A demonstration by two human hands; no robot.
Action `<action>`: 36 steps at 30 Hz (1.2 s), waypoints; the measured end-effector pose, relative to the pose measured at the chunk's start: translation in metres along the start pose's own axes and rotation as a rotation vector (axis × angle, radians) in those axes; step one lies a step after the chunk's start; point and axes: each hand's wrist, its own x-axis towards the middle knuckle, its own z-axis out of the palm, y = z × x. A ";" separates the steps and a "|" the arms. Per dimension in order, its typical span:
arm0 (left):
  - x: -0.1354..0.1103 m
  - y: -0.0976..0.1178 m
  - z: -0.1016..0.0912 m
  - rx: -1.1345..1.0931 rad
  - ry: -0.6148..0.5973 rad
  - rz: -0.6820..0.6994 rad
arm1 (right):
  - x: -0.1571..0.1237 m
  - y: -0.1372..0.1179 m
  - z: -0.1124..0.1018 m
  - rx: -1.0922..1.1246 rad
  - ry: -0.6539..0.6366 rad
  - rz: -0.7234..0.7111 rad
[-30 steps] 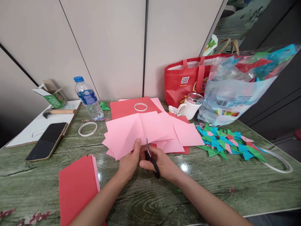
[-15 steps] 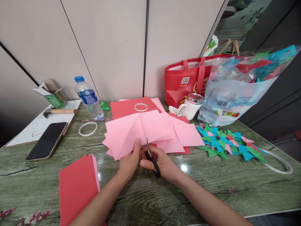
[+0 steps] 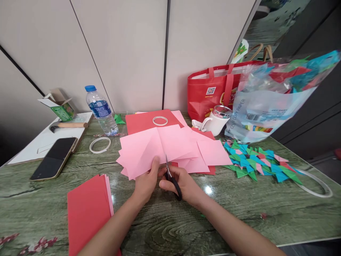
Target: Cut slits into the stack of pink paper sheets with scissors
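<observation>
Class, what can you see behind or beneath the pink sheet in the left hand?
Pink corners poke out left of the pink sheet; a red sheet shows beyond it. Whatever its middle covers is hidden.

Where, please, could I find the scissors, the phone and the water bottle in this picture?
Scissors (image 3: 174,183): head view, on the black handle.
Phone (image 3: 54,158): head view, on the dark screen.
Water bottle (image 3: 100,108): head view, on the blue label.
</observation>
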 end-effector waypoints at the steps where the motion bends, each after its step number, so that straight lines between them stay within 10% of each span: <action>1: 0.000 0.000 0.000 0.001 -0.005 0.003 | 0.000 0.000 0.000 0.000 0.000 0.000; 36: 0.003 -0.009 0.003 -0.181 0.003 0.043 | 0.000 0.002 0.001 -0.052 0.059 0.038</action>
